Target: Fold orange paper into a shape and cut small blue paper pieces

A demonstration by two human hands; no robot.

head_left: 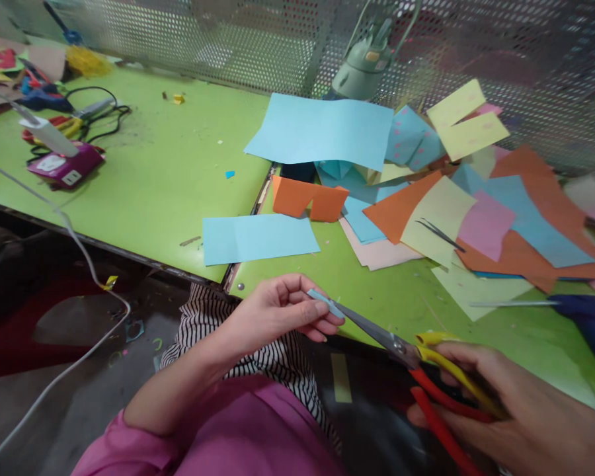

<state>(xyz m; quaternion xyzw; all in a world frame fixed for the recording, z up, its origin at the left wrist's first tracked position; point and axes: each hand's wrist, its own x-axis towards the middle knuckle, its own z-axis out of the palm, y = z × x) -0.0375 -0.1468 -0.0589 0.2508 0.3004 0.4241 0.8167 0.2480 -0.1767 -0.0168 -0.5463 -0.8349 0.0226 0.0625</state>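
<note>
Between the thumb and fingers of my left hand [297, 309] is a small light blue paper piece [326, 303]. My right hand [506, 403] grips scissors [399, 347] with yellow and red handles. The scissors' tips point left and reach the blue piece by my left fingertips. Beyond my left hand, a light blue paper strip [258, 238] lies flat across the table joint. A folded orange paper [307, 197] stands behind it, in front of a larger light blue sheet [327, 132].
Coloured papers [490, 225] are heaped at the right, with tweezers [441, 235] on top. A green bottle [364, 66] stands against the perforated metal screen. At the left are a purple power adapter [67, 165], pliers and cables. A white cable hangs over the table edge.
</note>
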